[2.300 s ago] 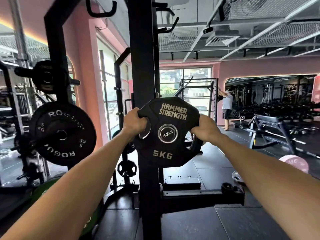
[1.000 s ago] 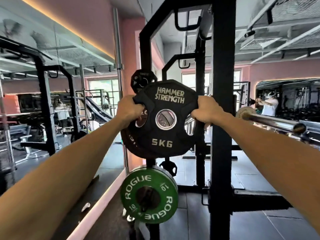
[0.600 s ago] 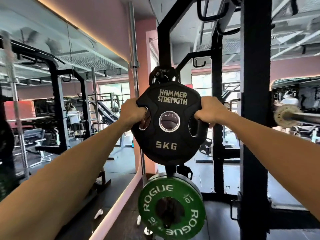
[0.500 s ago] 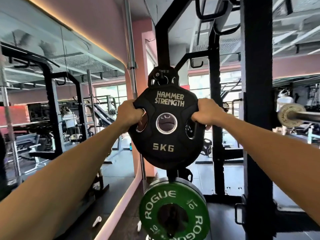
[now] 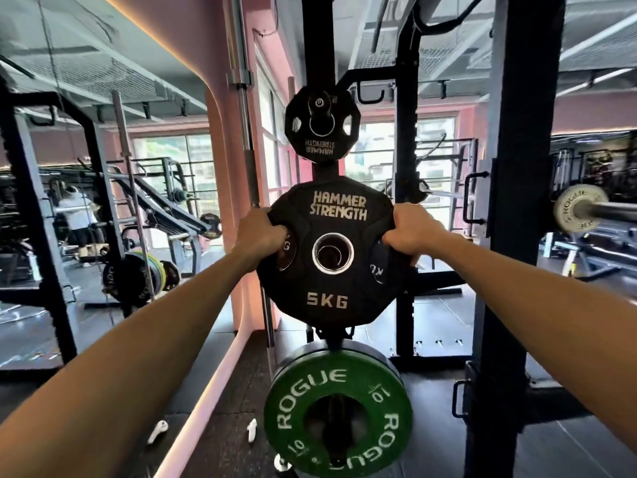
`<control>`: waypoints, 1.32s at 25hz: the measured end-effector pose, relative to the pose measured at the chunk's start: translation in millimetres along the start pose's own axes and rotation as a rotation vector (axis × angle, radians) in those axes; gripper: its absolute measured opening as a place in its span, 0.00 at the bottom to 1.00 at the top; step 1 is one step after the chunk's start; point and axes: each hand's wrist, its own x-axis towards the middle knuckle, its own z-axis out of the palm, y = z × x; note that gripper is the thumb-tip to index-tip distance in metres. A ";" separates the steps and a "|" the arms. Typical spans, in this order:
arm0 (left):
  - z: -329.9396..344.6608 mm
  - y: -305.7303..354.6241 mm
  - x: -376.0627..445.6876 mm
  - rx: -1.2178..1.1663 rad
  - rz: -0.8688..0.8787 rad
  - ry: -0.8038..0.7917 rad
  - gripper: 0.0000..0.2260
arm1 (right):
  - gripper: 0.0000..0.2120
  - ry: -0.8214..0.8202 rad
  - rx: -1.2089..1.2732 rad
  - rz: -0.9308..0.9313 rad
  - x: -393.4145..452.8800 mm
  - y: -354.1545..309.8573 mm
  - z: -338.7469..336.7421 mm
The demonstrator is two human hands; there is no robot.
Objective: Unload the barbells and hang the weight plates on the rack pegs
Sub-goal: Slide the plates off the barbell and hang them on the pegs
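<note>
While two plates already hang on the rack, both hands' grips, left hand (image 5: 260,232) and right hand (image 5: 410,229), clamp the 5 kg plate (image 5: 331,257), not yet pegged.

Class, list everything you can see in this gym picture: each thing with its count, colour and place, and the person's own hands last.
5 kg plate: one, black, centre, held before the rack upright.
Small plate: one, black, hung above it.
Rogue plate: one, green, hung below it.
Rack upright: one, black, right.
Barbell end: one, silver, far right.
Standing bar: one, silver, left of the plates.
Left hand: grips the plate's left edge.
Right hand: grips its right edge.
</note>
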 end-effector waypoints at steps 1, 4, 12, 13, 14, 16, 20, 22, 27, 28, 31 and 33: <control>4.4 -6.6 4.0 0.003 0.001 -0.018 0.04 | 0.02 -0.007 0.008 0.007 3.7 1.7 7.5; 20.0 -27.5 20.9 -0.031 0.008 -0.076 0.06 | 0.06 -0.053 0.029 0.036 20.6 5.9 30.7; 63.6 -60.7 49.4 -0.029 -0.015 -0.145 0.06 | 0.11 -0.082 -0.065 0.102 50.2 24.0 74.6; 64.3 -62.7 48.5 -0.030 -0.020 -0.147 0.07 | 0.12 -0.086 -0.083 0.101 50.2 24.1 77.1; 66.6 -65.0 50.2 -0.036 -0.022 -0.150 0.07 | 0.13 -0.087 -0.084 0.110 52.1 24.8 80.3; 73.9 -71.5 58.5 -0.058 -0.027 -0.155 0.07 | 0.11 -0.100 -0.053 0.135 60.6 27.2 87.8; 96.5 -90.5 67.5 -0.058 -0.073 -0.164 0.10 | 0.07 -0.158 -0.039 0.163 73.3 35.0 106.1; 110.7 -100.5 70.8 -0.068 -0.088 -0.179 0.12 | 0.06 -0.162 -0.037 0.174 79.4 41.6 117.2; 136.0 -120.3 92.5 -0.070 -0.034 -0.119 0.15 | 0.07 -0.055 -0.097 0.163 101.8 54.4 146.4; 142.2 -126.1 99.3 -0.064 -0.017 -0.122 0.16 | 0.09 -0.032 -0.093 0.169 107.8 58.5 152.5; 158.3 -140.0 117.6 0.148 0.061 -0.157 0.18 | 0.15 -0.010 -0.099 0.189 128.1 65.7 167.1; 165.8 -146.8 127.9 0.371 0.172 -0.121 0.18 | 0.20 0.017 -0.125 0.164 139.6 67.4 173.6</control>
